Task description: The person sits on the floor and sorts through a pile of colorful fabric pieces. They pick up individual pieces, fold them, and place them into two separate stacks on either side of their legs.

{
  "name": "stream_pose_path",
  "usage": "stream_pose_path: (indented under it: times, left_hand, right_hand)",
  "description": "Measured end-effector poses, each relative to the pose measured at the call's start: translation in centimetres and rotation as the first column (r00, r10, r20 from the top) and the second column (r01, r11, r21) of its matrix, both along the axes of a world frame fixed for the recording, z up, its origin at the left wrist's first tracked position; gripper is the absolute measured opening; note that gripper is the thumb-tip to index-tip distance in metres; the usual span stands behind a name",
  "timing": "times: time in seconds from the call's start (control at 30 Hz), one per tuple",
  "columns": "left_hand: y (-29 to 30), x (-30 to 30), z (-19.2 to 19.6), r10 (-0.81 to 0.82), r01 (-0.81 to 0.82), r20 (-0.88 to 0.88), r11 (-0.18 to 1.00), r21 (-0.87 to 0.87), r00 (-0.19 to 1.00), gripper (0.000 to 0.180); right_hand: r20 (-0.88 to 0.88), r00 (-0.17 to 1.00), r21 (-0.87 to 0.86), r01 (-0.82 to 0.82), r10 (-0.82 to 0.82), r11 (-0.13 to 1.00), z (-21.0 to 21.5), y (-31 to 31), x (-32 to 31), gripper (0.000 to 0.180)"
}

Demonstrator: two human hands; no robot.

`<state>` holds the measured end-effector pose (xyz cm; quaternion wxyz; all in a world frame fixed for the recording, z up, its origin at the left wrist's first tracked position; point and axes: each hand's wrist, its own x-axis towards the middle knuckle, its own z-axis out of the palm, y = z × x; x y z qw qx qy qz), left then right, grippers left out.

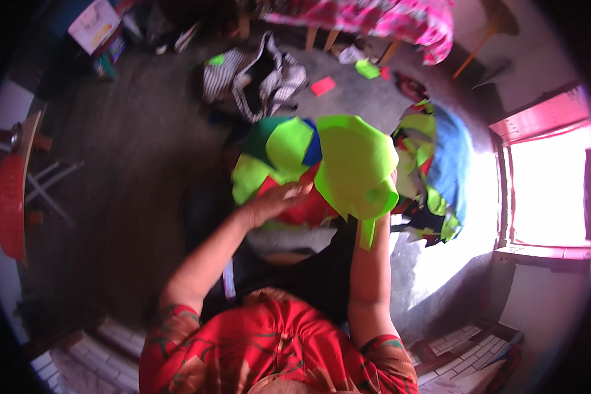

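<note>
A large lime-green fabric piece point(354, 164) is held up in front of me, a narrow strip hanging from its lower edge. My right hand is almost wholly hidden behind it; the right forearm runs up under the cloth, which appears gripped there. My left hand point(279, 201) lies palm down with fingers stretched toward the right, over a red fabric piece point(305, 209), holding nothing that I can see. Around it on my lap spread more lime pieces point(289, 148), a dark green piece point(264, 138) and a blue piece point(313, 146).
A striped bag point(285, 75) sits on the floor ahead. To the right stands a heaped blue sack point(450, 164) of colourful scraps, beside a bright window point(550, 190). Loose red point(322, 86) and green scraps point(367, 69) lie near a pink-covered bed point(387, 20). A red basin point(10, 207) is far left.
</note>
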<state>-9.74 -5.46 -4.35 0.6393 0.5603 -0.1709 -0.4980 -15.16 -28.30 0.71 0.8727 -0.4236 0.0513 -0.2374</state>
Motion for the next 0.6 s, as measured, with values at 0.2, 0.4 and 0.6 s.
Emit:
stream_pose_path:
  times: [0.2,0.4,0.6]
  left_hand:
    - [0.8,5.1,-1.7,0.134,-0.157,-0.234,0.984,-0.081,0.963,0.051]
    - [-1.0,5.8,-2.5,0.193,-0.262,-0.342,0.95,-0.168,0.92,0.047]
    - [-0.5,6.8,-2.7,0.201,-0.324,-0.383,0.9,-0.29,0.902,0.039]
  right_hand:
    - [-0.157,0.962,0.091,-0.21,0.223,0.973,-6.0,3.8,0.4,0.035]
    - [-0.179,0.942,0.223,-0.243,0.284,0.944,-10.5,2.4,0.7,0.036]
    - [-0.295,0.919,0.155,-0.225,0.262,0.962,-5.8,6.0,3.1,0.027]
